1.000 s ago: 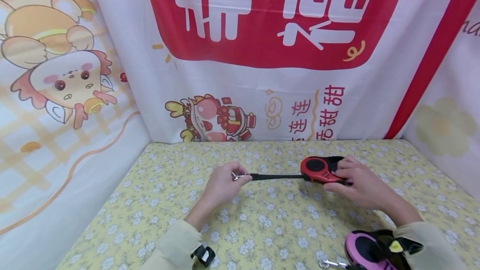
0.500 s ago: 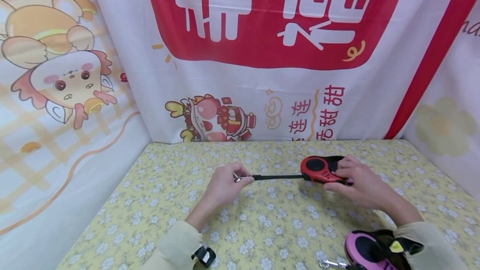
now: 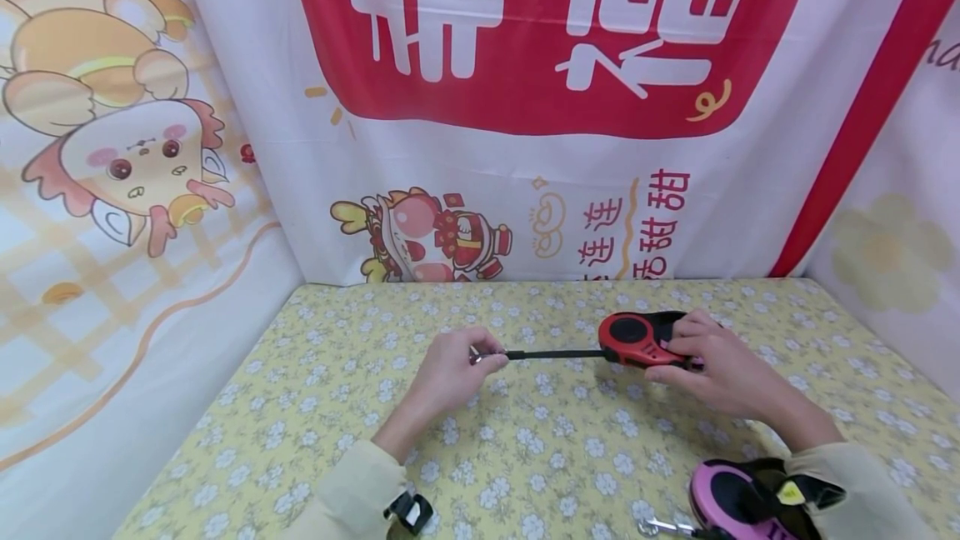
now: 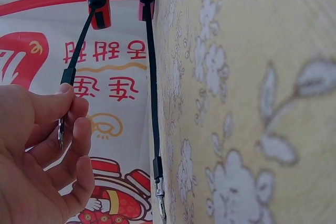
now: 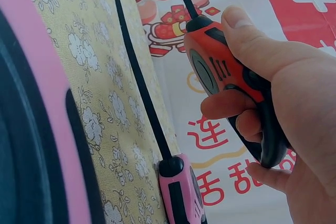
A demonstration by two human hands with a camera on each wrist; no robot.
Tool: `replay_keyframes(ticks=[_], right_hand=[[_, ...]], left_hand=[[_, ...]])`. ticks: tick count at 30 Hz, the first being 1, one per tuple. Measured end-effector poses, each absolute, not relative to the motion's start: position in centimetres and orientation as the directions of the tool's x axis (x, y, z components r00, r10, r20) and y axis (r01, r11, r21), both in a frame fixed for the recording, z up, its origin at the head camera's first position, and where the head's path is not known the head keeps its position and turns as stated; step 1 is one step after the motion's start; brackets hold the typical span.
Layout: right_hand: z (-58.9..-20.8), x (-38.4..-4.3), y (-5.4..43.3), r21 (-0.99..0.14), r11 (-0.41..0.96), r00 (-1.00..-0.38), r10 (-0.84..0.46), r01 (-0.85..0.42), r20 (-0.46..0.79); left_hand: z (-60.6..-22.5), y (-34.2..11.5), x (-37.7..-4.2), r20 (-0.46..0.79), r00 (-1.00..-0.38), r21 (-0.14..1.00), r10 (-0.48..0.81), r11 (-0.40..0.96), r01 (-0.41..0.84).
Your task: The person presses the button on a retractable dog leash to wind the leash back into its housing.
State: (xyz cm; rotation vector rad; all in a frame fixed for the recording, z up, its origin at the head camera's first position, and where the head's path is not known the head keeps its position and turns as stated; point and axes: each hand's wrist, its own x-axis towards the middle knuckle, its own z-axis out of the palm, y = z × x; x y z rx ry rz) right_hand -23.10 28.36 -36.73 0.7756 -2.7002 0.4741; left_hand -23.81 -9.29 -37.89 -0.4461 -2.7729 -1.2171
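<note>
My right hand [image 3: 720, 369] grips the black handle of a red retractable dog leash [image 3: 626, 330] above the table's right half. From its nozzle a black strap [image 3: 558, 354] stretches left to my left hand [image 3: 450, 369]. The left thumb and forefinger pinch the strap's end at its metal clip [image 4: 61, 132]; the other fingers are loosely bent. Below the red leash, the wrist views show a pink retractable leash [image 5: 176, 192] on the cloth, its strap [image 4: 152, 87] pulled out straight with a metal clip [image 4: 160, 192]. From the head it is mostly hidden.
Another pink leash [image 3: 723, 494] lies by the right sleeve at the front, its metal clip [image 3: 654, 527] pointing left. A flowered yellow cloth [image 3: 360, 323] covers the table. Printed hangings [image 3: 540, 148] stand behind and at both sides.
My left hand has shifted slightly right, and the metal clip now shows less between its fingers. The red leash and right hand have barely moved, a touch to the left.
</note>
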Motion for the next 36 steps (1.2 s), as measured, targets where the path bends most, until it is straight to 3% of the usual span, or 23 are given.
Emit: replay_keyframes(ticks=[36], right_hand=[[-36.42, -22.95, 28.13, -0.239, 0.794, -0.812, -0.463, -0.558, 0.356]], left_hand=[[-37.88, -9.05, -23.75, 0.176, -0.94, 0.719, 0.293, 0.614, 0.326]])
